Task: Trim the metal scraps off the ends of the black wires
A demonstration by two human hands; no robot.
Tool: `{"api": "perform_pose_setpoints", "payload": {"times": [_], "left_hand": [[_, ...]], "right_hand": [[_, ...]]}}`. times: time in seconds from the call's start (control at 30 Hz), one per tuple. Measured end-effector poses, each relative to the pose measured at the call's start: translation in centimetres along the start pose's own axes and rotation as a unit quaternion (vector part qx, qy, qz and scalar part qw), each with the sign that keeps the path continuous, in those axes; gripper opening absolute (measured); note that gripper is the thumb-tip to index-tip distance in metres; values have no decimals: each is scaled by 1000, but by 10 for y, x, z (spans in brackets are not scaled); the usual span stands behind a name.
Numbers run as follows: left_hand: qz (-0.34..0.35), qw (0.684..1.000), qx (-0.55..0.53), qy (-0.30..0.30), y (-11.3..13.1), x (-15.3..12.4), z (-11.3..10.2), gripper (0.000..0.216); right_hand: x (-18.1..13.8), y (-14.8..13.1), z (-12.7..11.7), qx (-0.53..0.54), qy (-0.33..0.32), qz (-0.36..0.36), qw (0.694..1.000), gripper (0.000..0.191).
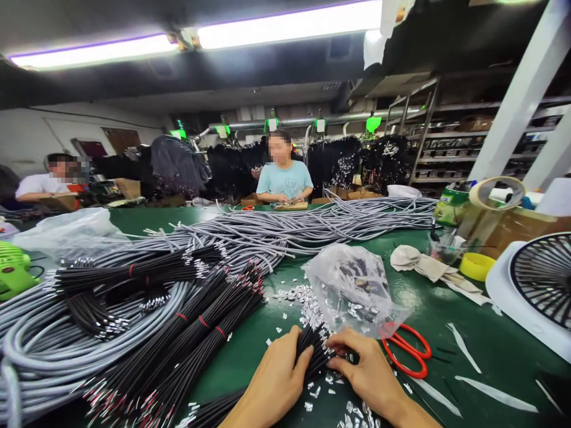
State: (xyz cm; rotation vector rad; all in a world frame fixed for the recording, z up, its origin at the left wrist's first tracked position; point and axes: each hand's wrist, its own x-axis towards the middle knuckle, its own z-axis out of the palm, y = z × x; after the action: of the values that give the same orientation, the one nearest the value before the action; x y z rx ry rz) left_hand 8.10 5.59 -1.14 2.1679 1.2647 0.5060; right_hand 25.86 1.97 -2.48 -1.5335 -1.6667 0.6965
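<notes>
In the head view, we find the black wire bundle [317, 355] between our 2 hands, its visible length running rightward from the left hand [280, 370], which grips it, to its silver-tipped end, nearer the right hand [368, 370], whose thumb and fingers pinch there.

The only camera sits on the person's head, facing forward and down over the green worktable [450, 312]. Very near to it, at the lower edge, are the left hand [283, 362] and right hand [368, 362]; its wide view reaches the distant metal shelves [446, 158] and overhead fluorescent tubes [289, 27].
</notes>
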Motion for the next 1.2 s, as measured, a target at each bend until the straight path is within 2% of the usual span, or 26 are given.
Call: {"api": "perform_pose_setpoints", "payload": {"times": [0.17,0.3,0.37,0.57,0.7,0.8,0.9,0.97,1.0,1.1,1.2], "left_hand": [[-4,999,-24,-45,-3,9,-7,32],[2,990,-73,-118,-1,12,-13,35],[1,987,-86,-138,0,12,-15,34],[13,986,-84,-144,4,8,-13,25],[13,990,-60,-128,3,9,-12,24],[13,991,-54,-122,2,10,-11,24],[3,993,-40,-109,2,9,-11,22],[-5,996,-18,-89,3,6,-11,20],[-6,996,-7,-85,3,5,-11,20],[5,996,3,-93,4,4,-11,20],[10,995,-7,-97,3,5,-12,22]], "right_hand": [[-2,2,0,123,-10,67,990,21],[-5,3,3,222,-29,108,968,25],[-5,-1,3,215,-20,116,969,21],[-8,-9,2,111,9,136,984,10],[-11,-9,2,22,42,76,996,9],[-11,-15,-2,-31,102,-33,994,12],[-11,-23,-13,-65,189,-158,967,17],[-11,-23,-21,-85,241,-170,952,18],[-10,-21,-25,-98,257,-145,950,18],[-5,-7,-34,-132,235,-96,958,15],[3,9,-37,-173,245,-168,939,17]]}}
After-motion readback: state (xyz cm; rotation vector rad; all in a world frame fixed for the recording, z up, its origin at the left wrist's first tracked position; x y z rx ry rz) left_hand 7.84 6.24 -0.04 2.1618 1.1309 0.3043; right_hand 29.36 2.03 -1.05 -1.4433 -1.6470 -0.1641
